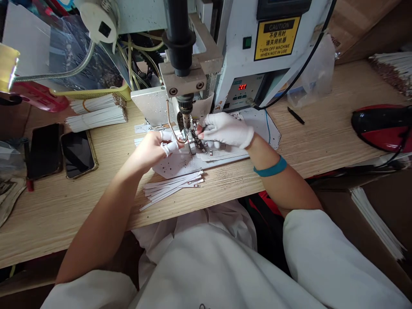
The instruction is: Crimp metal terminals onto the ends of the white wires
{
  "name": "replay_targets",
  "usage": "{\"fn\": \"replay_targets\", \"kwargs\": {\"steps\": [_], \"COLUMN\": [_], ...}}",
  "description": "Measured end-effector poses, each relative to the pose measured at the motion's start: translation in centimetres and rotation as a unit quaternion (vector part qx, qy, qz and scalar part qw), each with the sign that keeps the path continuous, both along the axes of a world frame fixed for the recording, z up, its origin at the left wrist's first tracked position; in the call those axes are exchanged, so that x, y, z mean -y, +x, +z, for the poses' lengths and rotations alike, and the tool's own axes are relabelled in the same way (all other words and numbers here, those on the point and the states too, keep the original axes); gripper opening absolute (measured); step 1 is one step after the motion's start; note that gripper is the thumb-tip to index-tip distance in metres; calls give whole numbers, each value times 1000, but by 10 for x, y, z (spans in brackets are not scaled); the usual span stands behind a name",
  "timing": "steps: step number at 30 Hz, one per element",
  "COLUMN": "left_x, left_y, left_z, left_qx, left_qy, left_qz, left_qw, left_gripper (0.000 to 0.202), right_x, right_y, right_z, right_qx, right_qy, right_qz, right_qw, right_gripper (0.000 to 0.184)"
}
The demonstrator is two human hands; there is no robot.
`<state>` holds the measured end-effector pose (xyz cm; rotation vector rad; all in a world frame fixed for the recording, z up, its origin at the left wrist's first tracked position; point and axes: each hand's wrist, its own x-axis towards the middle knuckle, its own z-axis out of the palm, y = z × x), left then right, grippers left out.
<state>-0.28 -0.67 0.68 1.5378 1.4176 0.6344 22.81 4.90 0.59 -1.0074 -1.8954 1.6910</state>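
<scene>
White sleeve (pixel 341 262), right fingers (pixel 206 131) pinching metal strip (pixel 198 143), left fingers (pixel 169 141) curled

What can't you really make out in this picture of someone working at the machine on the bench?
All from the head camera:
Where the small metal pieces meet the machine's tool head: hidden by the gloved right hand and the left hand.
The red digital display: too small and blurred to read reliably.
The bundle of white strips: cut off by the right edge.
</scene>
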Motion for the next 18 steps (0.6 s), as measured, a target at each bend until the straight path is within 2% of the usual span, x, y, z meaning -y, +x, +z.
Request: {"fn": "replay_targets", "kwargs": {"steps": [2,4,6,8,11,13,14,16,18], "left_x": [7,14,20,21,16,10,8,5,5], "left_y": [-2,-1,3,7,8,7,5,3,1], "left_z": [7,12,13,9,-5,-15,-19,-23,-20], "left_qx": [-38,-87,-138,-205,-284,-301,-301,-299,-286], "left_qy": [-22,-49,-46,6,127,179,195,206,199], "left_qz": [-44,-105,-136,-119,-70,-76,-89,-109,-107], "left_qw": [998,989,980,971,948,934,929,925,931], "left_gripper": [20,21,21,22,27,28,27,25,26], "right_x": [-6,-10,-13,-14,-12,-9,-7,-3,1], "right_y": [14,23,26,23,18,17,16,14,8], "right_z": [3,3,1,-2,-2,1,2,3,1], "right_qx": [68,113,137,166,211,208,196,151,86], "right_qy": [105,198,251,278,305,295,275,194,73], "right_qz": [70,132,170,189,200,196,183,120,35], "right_qw": [990,965,943,927,907,912,923,962,993], "right_gripper": [6,9,12,10,6,3,3,3,4]}}
